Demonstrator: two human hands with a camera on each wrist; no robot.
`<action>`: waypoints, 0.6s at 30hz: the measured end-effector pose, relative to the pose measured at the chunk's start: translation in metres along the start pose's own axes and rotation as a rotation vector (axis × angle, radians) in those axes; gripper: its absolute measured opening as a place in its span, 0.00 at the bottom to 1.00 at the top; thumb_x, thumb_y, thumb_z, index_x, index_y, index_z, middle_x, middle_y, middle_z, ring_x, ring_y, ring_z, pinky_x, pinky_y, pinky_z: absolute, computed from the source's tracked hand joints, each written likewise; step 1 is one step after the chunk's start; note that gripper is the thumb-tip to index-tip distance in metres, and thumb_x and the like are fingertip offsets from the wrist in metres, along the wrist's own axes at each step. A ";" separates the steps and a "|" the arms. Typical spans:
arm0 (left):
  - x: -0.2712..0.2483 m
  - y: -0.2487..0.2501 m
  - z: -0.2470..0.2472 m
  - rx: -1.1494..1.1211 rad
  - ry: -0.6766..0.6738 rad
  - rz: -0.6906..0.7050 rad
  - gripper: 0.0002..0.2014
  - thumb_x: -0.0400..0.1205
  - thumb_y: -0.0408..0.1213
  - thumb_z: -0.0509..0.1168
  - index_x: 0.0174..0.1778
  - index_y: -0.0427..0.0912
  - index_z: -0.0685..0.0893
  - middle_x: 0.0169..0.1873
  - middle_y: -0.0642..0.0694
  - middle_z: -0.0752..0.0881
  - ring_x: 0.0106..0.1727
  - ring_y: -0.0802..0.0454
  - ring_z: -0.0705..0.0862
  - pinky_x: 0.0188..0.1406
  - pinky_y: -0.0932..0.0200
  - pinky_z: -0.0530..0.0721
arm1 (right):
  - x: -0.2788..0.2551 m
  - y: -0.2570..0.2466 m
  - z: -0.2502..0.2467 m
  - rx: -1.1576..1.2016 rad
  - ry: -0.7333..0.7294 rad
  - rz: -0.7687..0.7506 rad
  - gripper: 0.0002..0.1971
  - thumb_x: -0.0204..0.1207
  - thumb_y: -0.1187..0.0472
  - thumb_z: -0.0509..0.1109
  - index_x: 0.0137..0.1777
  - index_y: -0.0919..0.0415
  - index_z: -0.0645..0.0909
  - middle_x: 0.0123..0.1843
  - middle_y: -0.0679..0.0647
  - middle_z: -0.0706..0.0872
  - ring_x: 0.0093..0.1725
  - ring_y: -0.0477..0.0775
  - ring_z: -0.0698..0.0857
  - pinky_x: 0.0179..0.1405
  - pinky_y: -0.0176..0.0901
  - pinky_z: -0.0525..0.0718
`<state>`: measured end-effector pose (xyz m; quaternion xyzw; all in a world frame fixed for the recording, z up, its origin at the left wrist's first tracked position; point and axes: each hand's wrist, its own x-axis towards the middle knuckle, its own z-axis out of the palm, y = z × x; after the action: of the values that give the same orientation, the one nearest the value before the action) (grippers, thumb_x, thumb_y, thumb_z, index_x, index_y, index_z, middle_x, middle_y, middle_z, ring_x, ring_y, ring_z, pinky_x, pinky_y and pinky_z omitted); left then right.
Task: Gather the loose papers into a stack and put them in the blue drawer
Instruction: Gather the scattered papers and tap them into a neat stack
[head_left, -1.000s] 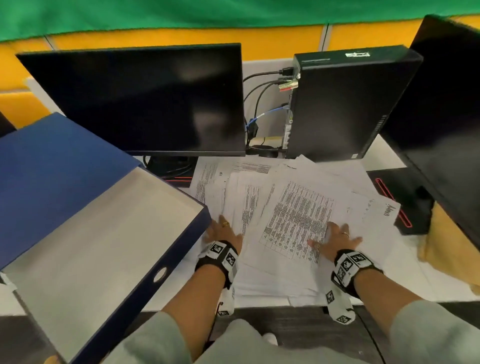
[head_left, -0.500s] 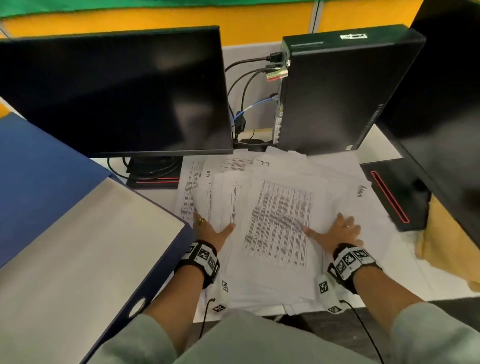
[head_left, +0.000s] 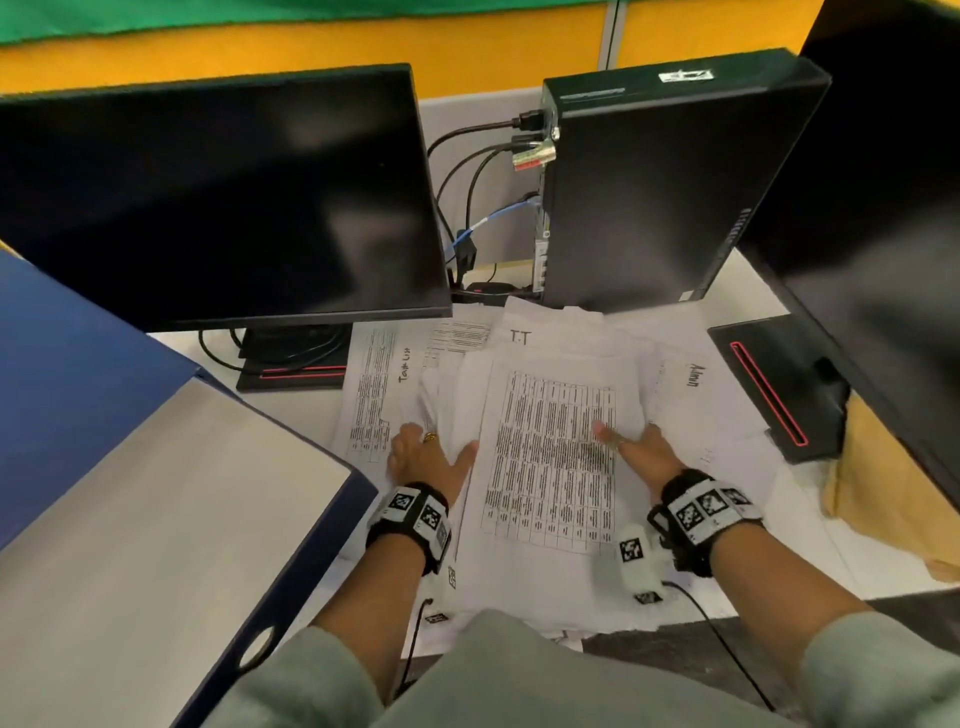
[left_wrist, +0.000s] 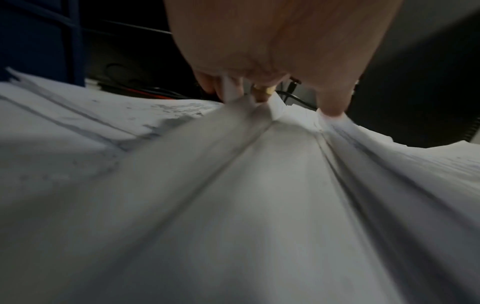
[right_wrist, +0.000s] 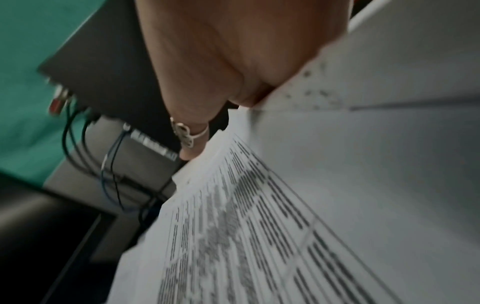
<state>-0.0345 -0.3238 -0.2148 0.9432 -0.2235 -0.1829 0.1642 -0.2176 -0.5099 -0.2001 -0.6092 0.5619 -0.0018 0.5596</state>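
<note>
Loose printed papers (head_left: 550, 457) lie fanned over the white desk between my hands. The top sheet carries a dense table. My left hand (head_left: 428, 452) lies flat on the pile's left side with its thumb stretched onto the sheets. In the left wrist view the fingertips (left_wrist: 332, 107) press down and the papers (left_wrist: 259, 185) bunch up ahead of them. My right hand (head_left: 631, 447) presses on the pile's right side, thumb on the table sheet. Its fingers slip under a white sheet (right_wrist: 389, 72). The blue drawer (head_left: 322, 525) lies open at the left, its pale inside bare.
A dark monitor (head_left: 218, 197) on its stand rises behind the papers at the left. A black computer case (head_left: 665, 182) with cables stands behind the middle. A second monitor (head_left: 883, 208) and its base (head_left: 774, 384) crowd the right. The desk's front edge is close to my body.
Both hands have slid inward toward each other, and the spread sheets have drawn closer to the middle. The right hand's fingers now sit under a sheet.
</note>
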 end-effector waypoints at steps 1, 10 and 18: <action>0.000 0.001 -0.002 -0.119 -0.027 -0.009 0.36 0.78 0.64 0.56 0.71 0.36 0.72 0.73 0.38 0.69 0.73 0.40 0.67 0.73 0.48 0.66 | 0.001 -0.002 -0.003 0.022 -0.005 0.009 0.56 0.62 0.33 0.72 0.78 0.72 0.55 0.79 0.66 0.65 0.77 0.66 0.67 0.73 0.54 0.68; 0.020 0.002 -0.004 -0.481 -0.390 -0.167 0.43 0.67 0.48 0.78 0.75 0.36 0.67 0.72 0.42 0.75 0.71 0.42 0.74 0.73 0.48 0.72 | 0.008 0.007 -0.003 0.063 -0.197 -0.093 0.38 0.61 0.51 0.79 0.73 0.59 0.73 0.71 0.58 0.80 0.70 0.60 0.77 0.74 0.58 0.70; -0.005 -0.004 0.004 0.056 0.089 0.143 0.47 0.76 0.51 0.68 0.82 0.46 0.44 0.80 0.40 0.54 0.79 0.40 0.58 0.76 0.45 0.64 | 0.003 0.033 -0.010 -0.098 0.134 -0.162 0.21 0.70 0.63 0.76 0.60 0.72 0.79 0.62 0.68 0.84 0.59 0.65 0.83 0.59 0.50 0.80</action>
<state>-0.0389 -0.3187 -0.2191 0.9363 -0.2877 -0.1226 0.1600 -0.2452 -0.5100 -0.2207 -0.6780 0.5462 -0.0603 0.4882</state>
